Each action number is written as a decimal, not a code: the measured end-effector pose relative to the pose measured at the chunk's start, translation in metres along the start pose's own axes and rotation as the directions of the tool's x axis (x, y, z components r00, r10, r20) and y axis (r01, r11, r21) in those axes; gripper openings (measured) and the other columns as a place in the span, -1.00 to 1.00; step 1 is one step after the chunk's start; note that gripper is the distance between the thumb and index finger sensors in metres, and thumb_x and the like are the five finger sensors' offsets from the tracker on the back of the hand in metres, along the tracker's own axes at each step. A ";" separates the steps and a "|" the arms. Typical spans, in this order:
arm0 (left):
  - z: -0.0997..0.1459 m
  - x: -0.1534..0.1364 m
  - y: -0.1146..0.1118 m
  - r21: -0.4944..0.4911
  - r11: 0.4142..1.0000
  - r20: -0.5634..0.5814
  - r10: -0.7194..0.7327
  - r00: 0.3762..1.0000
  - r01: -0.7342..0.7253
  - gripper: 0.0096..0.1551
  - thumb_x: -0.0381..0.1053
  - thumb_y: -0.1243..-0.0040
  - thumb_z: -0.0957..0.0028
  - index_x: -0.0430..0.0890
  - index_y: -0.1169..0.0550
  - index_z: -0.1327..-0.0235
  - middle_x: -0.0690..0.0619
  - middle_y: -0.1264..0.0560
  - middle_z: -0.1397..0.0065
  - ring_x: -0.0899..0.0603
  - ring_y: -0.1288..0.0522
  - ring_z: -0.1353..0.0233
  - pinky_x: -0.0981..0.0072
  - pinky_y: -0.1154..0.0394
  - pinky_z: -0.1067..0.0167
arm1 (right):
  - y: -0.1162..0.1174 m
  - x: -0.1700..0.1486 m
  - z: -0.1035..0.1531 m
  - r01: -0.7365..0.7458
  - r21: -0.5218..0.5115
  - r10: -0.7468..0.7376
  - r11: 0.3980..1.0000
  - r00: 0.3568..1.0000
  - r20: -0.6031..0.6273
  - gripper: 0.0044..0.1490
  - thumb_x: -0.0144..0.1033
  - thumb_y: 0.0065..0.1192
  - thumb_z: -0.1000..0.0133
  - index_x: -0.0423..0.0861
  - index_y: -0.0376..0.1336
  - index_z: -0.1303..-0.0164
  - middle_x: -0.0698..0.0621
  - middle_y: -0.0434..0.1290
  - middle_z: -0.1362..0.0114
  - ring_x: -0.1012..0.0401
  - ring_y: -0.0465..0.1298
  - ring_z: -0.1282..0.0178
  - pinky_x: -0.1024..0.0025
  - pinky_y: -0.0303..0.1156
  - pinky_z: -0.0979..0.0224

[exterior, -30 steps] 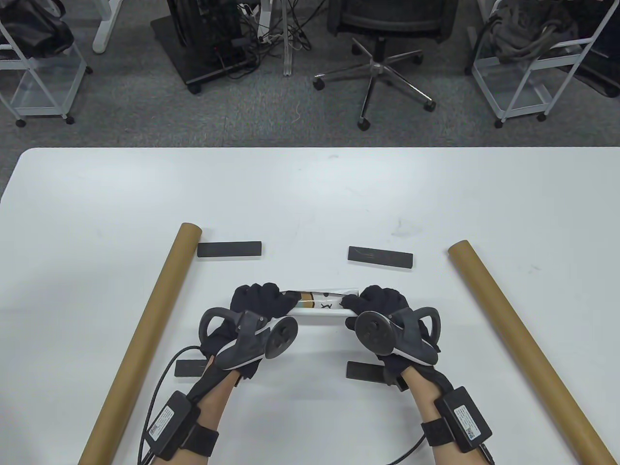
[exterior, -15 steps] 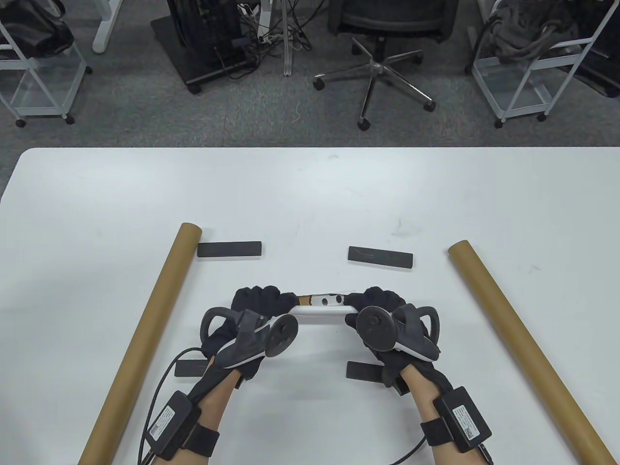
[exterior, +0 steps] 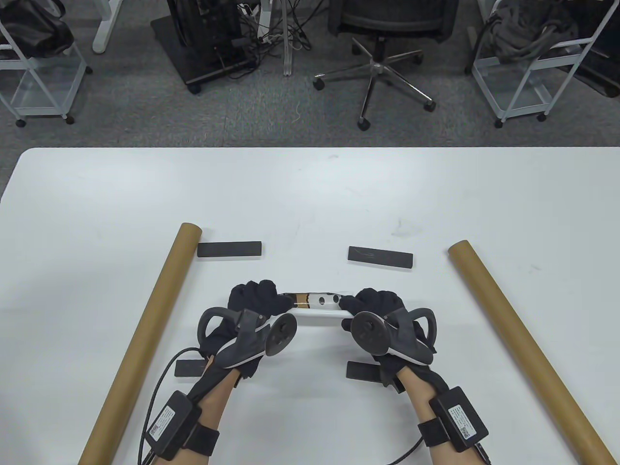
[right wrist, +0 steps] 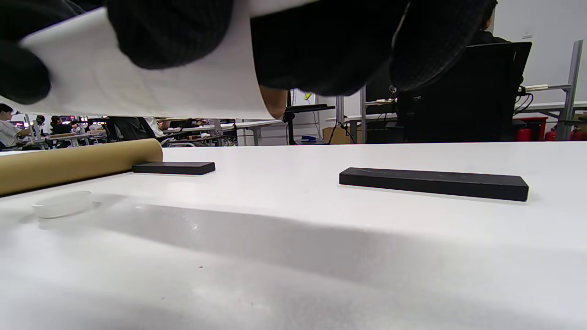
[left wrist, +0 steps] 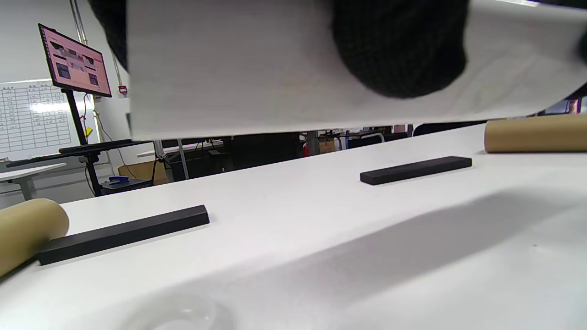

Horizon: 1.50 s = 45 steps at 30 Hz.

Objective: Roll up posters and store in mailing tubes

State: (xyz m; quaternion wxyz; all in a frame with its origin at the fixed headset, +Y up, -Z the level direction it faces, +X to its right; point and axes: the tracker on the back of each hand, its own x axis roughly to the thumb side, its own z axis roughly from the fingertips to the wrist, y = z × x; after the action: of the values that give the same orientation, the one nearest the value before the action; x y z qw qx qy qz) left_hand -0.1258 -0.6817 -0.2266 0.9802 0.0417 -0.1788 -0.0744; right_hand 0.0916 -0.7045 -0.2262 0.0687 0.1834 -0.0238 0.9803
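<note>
Above white table point(exterior: 310, 203), left hand point(exterior: 254, 302) and right hand point(exterior: 375, 305) grip rolled poster point(exterior: 319, 306) by its ends.

Left hand point(exterior: 252, 310) and right hand point(exterior: 380, 315) side by side, gloved fingers curled forward in a grip, forearms angling in from below, trackers on top

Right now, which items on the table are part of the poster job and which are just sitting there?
In use:
- rolled poster, gripped by left hand and right hand
- left mailing tube
- right mailing tube

Lying about:
- far black bars
- near black bars
</note>
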 end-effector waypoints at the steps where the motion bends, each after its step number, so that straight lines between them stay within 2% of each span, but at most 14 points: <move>1: 0.000 0.001 0.000 0.001 1.000 -0.003 -0.006 1.000 0.006 -0.48 0.21 -0.18 0.00 0.26 -0.59 -0.26 0.12 -0.46 -0.40 -0.14 -0.50 -0.36 -0.20 -0.38 -0.55 | 0.000 0.001 0.000 -0.009 -0.007 0.009 1.000 1.000 0.000 -0.31 -0.09 0.14 -0.01 -0.04 0.29 -0.37 -0.04 0.41 -0.36 -0.08 0.49 -0.20 -0.33 0.28 -0.48; 6: 0.000 0.000 0.000 -0.012 1.000 0.018 0.014 1.000 -0.014 -0.42 0.21 -0.21 0.02 0.24 -0.59 -0.33 0.15 -0.52 -0.31 -0.11 -0.55 -0.29 -0.16 -0.43 -0.53 | -0.002 0.003 0.001 -0.020 -0.016 0.020 1.000 1.000 0.000 -0.30 -0.12 0.18 0.00 -0.06 0.30 -0.37 -0.05 0.41 -0.28 -0.05 0.49 -0.15 -0.30 0.30 -0.48; 11: 0.000 -0.001 0.000 -0.003 0.999 0.020 0.032 0.999 -0.032 -0.39 0.21 -0.21 0.03 0.22 -0.58 -0.35 0.17 -0.53 -0.28 -0.08 -0.57 -0.27 -0.15 -0.44 -0.53 | -0.004 -0.001 0.002 -0.004 -0.031 0.005 0.999 1.000 0.009 -0.29 -0.13 0.21 0.02 -0.02 0.27 -0.39 0.03 0.47 -0.18 0.00 0.53 -0.13 -0.27 0.33 -0.48; 16: 0.000 -0.003 0.001 0.059 0.998 0.040 0.008 0.999 -0.011 -0.38 0.26 -0.29 0.12 0.26 -0.59 -0.29 0.27 -0.64 -0.18 0.00 -0.67 -0.20 -0.06 -0.49 -0.52 | -0.003 -0.003 0.001 -0.013 -0.015 0.013 1.000 1.000 0.000 -0.28 -0.07 0.26 0.07 0.01 0.30 -0.34 0.12 0.58 -0.15 0.05 0.63 -0.11 -0.19 0.40 -0.46; 20: 0.000 -0.004 0.000 0.037 0.998 0.031 0.042 0.999 -0.044 -0.37 0.25 -0.26 0.10 0.22 -0.59 -0.31 0.26 -0.68 -0.15 0.00 -0.71 -0.16 -0.05 -0.51 -0.51 | -0.002 -0.003 0.001 -0.009 -0.004 0.009 1.000 1.000 -0.003 -0.30 -0.11 0.20 0.03 -0.03 0.30 -0.36 0.08 0.59 -0.18 0.01 0.64 -0.12 -0.21 0.40 -0.44; 23: 0.000 -0.002 -0.002 0.026 0.998 0.026 0.059 0.998 -0.060 -0.42 0.19 -0.10 -0.02 0.18 -0.53 -0.35 0.21 -0.61 -0.22 -0.06 -0.65 -0.20 -0.12 -0.49 -0.50 | -0.002 -0.002 0.000 0.000 -0.006 0.000 1.000 1.000 -0.004 -0.35 -0.18 0.05 -0.06 -0.03 0.22 -0.40 -0.01 0.49 -0.22 -0.04 0.56 -0.11 -0.27 0.35 -0.44; 26: 0.000 -0.001 -0.001 0.026 0.999 0.027 0.034 0.999 -0.034 -0.43 0.17 -0.04 -0.04 0.20 -0.50 -0.36 0.18 -0.59 -0.24 -0.06 -0.62 -0.20 -0.13 -0.48 -0.50 | -0.004 0.001 0.001 -0.003 -0.008 0.003 1.000 1.000 -0.022 -0.35 -0.18 0.01 -0.08 -0.06 0.18 -0.41 -0.05 0.44 -0.24 -0.05 0.51 -0.08 -0.30 0.33 -0.44; 32: 0.000 0.000 -0.001 0.049 0.999 0.026 -0.007 1.000 0.006 -0.48 0.16 -0.19 0.00 0.26 -0.52 -0.29 0.23 -0.59 -0.22 -0.03 -0.62 -0.19 -0.10 -0.50 -0.50 | -0.003 0.001 0.000 -0.009 -0.019 0.008 1.000 1.000 -0.017 -0.38 -0.13 0.11 -0.02 -0.01 0.25 -0.32 0.00 0.48 -0.18 -0.01 0.54 -0.03 -0.25 0.36 -0.44; 35: 0.000 -0.001 -0.002 0.044 0.999 0.024 0.002 1.000 -0.003 -0.50 0.15 -0.22 0.00 0.27 -0.54 -0.26 0.23 -0.59 -0.23 -0.04 -0.62 -0.21 -0.09 -0.50 -0.50 | -0.002 0.003 0.001 -0.036 -0.018 0.036 0.999 0.999 -0.013 -0.39 -0.13 0.16 0.00 0.02 0.29 -0.29 0.01 0.48 -0.23 -0.02 0.54 -0.10 -0.25 0.36 -0.46; 38: 0.000 0.000 -0.002 0.039 0.999 0.023 -0.014 1.000 0.013 -0.50 0.17 -0.23 0.01 0.28 -0.57 -0.25 0.20 -0.54 -0.34 -0.07 -0.59 -0.30 -0.11 -0.48 -0.51 | -0.001 0.005 0.001 -0.083 -0.021 0.083 0.996 0.996 -0.017 -0.39 -0.12 0.20 0.02 0.04 0.32 -0.28 -0.06 0.40 -0.35 -0.08 0.48 -0.21 -0.31 0.29 -0.49; 41: 0.001 0.001 -0.001 0.061 0.997 0.020 -0.042 0.999 0.041 -0.50 0.19 -0.27 0.03 0.29 -0.60 -0.23 0.16 -0.51 -0.40 -0.09 -0.55 -0.35 -0.14 -0.44 -0.54 | -0.001 0.005 0.001 -0.077 -0.029 0.077 0.997 0.997 -0.013 -0.39 -0.12 0.20 0.03 0.03 0.33 -0.27 -0.06 0.40 -0.31 -0.06 0.48 -0.18 -0.31 0.30 -0.48; 45: 0.001 0.000 0.001 0.058 0.998 0.028 -0.029 0.999 0.027 -0.49 0.19 -0.30 0.06 0.28 -0.62 -0.22 0.21 -0.55 -0.31 -0.05 -0.59 -0.28 -0.12 -0.47 -0.53 | -0.001 0.006 0.001 -0.070 -0.022 0.070 0.997 0.998 -0.007 -0.39 -0.12 0.22 0.03 0.03 0.34 -0.26 -0.04 0.42 -0.26 -0.04 0.49 -0.16 -0.29 0.31 -0.48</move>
State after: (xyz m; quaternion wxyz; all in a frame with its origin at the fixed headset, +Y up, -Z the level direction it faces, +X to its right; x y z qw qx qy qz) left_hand -0.1264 -0.6807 -0.2257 0.9747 0.0715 -0.1945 -0.0836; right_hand 0.0870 -0.7025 -0.2233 0.0363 0.1789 -0.0411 0.9823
